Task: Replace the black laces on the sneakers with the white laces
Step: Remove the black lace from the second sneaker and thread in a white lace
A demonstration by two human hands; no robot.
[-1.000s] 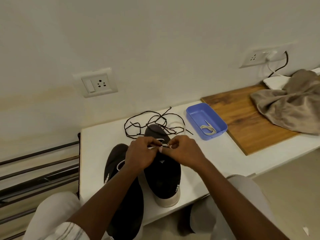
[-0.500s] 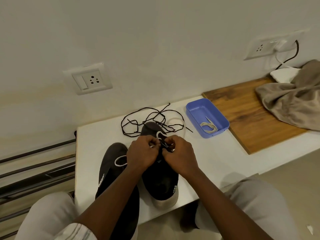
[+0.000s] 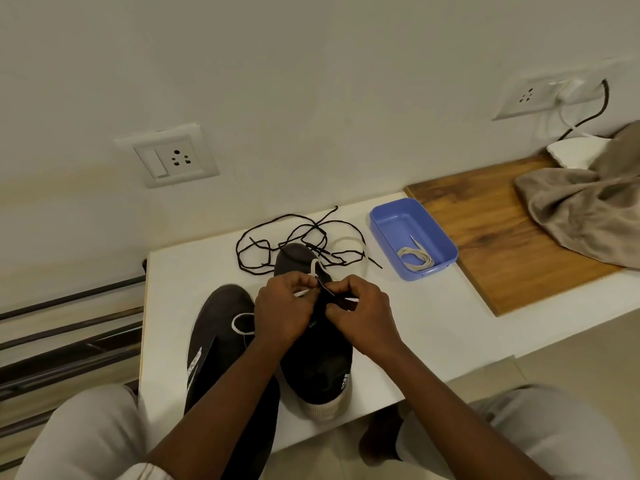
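Head view, looking down over both forearms onto a white tabletop [image 3: 180,292]. Dead centre, the left hand [image 3: 284,311] and the right hand [image 3: 365,318] meet over the lacing area of a black fabric sneaker with a white rubber sole [image 3: 320,368], toe pointing at the wall.

Both hands are closed tight. The left fingers curl in a pinch on a thin white lace [image 3: 314,269], which runs out of that pinch across the toe and loops on the table beyond it. The right fingers curl in too, slivers of white showing between them, so this hand pinches the same lace beside a dark flap of the upper raised between the two hands. Which eyelet? Can't tell, the knuckles cover it.

Close alongside on the left sits a second black sneaker with a pale side stripe [image 3: 221,341], a white lacing loop [image 3: 234,323] on its upper.

Beyond the toes, the loose black laces [image 3: 317,233] lie tangled on the table, one strand crossing the first sneaker's toe. Right of the tangle is a blue rectangular plastic tray [image 3: 382,230] with a coiled pale lace [image 3: 415,260] in its near corner. The tray sits just beside a brown wooden board [image 3: 485,244] carrying a crumpled beige cloth [image 3: 585,216].

On the wall there is a white switch-and-socket plate [image 3: 173,157]. Dark metal rails [image 3: 69,327] run off to the left of the table.
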